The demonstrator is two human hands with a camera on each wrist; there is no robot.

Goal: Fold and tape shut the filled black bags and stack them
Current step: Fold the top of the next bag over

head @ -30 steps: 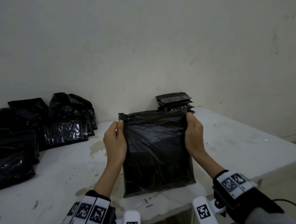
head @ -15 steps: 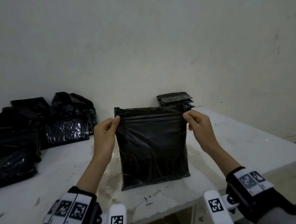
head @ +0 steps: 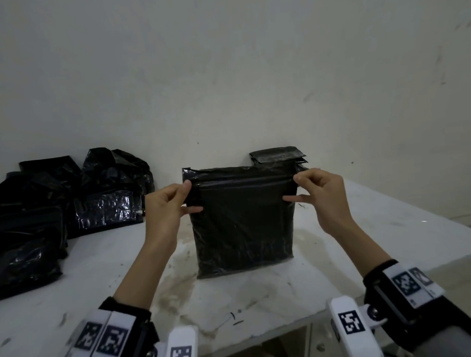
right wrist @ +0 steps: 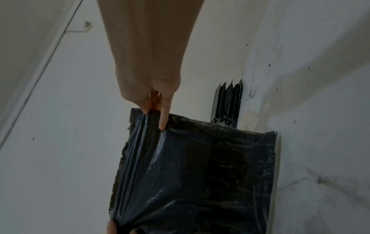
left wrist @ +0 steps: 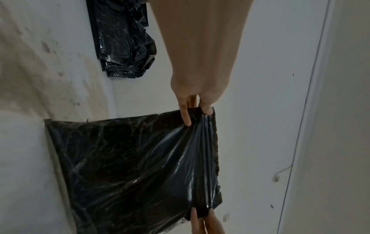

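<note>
Black bag [head: 241, 222] held upright at the middle of the white table [head: 385, 223], bottom edge resting on the stained tabletop, top strip turned toward the camera. Pinched at the upper left corner by the left hand [head: 165, 208], thumb on the near face, fingers curled round the edge. Pinched at the upper right corner by the right hand [head: 323, 194] in the same way, thumb and forefinger closed on the folded strip. Stretched taut between the two grips, with fine creases running across the plastic under the top fold.

Seen from the left wrist: same bag [left wrist: 136, 171], glossy and wrinkled, left hand's fingers [left wrist: 185, 114] clamped over the corner, tips of the other hand just visible at the far corner. Seen from the right wrist: bag [right wrist: 192, 174] again, right hand's fingers [right wrist: 163, 117] nipping the folded edge, plastic gathered into pleats below them.

Behind the held bag, close to the wall [head: 221, 67], a neat stack of flat sealed bags [head: 279, 158], partly hidden by the right hand's corner. Off to the left, well apart, a loose heap of shiny black bags [head: 63, 207], crumpled and overlapping, reaching to the table's left edge. On both forearms, dark wrist bands with white square-patterned markers [head: 102, 339].
</note>
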